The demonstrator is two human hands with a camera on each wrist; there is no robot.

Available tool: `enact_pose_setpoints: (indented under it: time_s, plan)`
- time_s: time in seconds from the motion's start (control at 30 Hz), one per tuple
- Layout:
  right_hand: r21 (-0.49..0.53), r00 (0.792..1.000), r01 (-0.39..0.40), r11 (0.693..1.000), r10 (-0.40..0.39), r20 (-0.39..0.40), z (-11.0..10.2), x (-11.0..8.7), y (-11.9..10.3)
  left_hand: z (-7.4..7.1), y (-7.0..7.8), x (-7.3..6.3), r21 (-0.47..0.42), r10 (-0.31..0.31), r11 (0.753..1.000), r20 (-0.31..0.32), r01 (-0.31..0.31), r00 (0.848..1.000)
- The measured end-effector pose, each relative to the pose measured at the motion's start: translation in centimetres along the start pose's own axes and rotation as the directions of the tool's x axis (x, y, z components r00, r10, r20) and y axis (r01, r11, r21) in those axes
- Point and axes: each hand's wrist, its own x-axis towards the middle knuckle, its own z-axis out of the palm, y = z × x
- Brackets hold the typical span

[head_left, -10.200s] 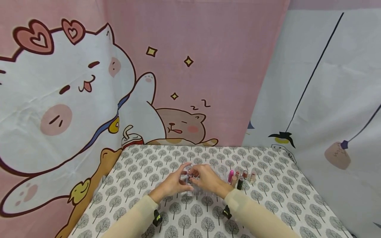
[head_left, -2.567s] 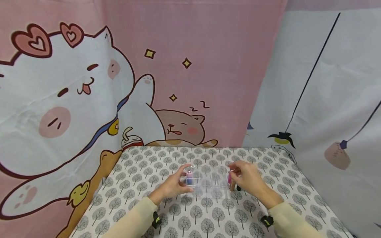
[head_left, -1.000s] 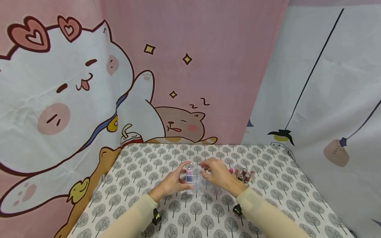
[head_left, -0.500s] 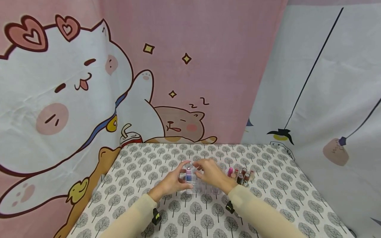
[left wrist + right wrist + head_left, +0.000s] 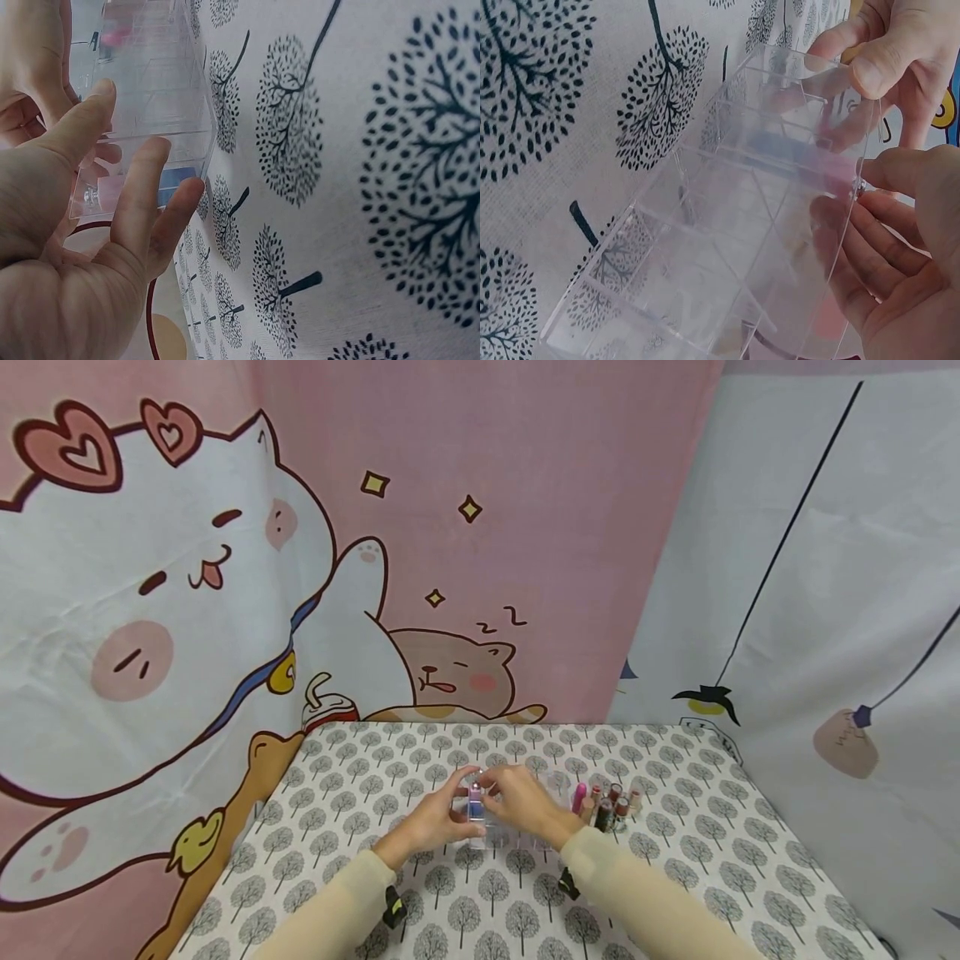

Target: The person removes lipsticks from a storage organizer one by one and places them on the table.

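Observation:
A clear plastic organizer (image 5: pixel 652 225) divided into compartments stands on the patterned cloth. My left hand (image 5: pixel 435 818) grips its left end, thumb at the near side and fingers at the far side. A pink-and-blue tube (image 5: pixel 111 193) with a small silver top is in that end compartment. At its top is my right hand (image 5: pixel 525 800), fingers curled; in the right wrist view its fingertips pinch around the silver top (image 5: pixel 861 185). The arm and hand cover part of the organizer in the head view.
Right of the organizer several lipsticks stand in a cluster: a bright pink one (image 5: pixel 579 797), a nude one (image 5: pixel 588 810), a black one (image 5: pixel 603 816), a dark red one (image 5: pixel 622 807) and a pale pink one (image 5: pixel 636 798). A cartoon curtain (image 5: pixel 570 527) hangs behind the table.
From the lipsticks at the right, my right hand has come left across the organizer to the end with the pink-and-blue tube. My left hand has kept its grip there.

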Motion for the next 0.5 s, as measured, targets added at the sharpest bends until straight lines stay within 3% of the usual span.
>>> enact_pose_setpoints:
  time_s: [0.5]
  plan:
    - [-0.01,0.998,-0.052,0.999,0.051,-0.019,0.29,0.19,-0.61,0.0,0.31,-0.18,-0.006,0.004,1.0,-0.002,-0.004,1.0]
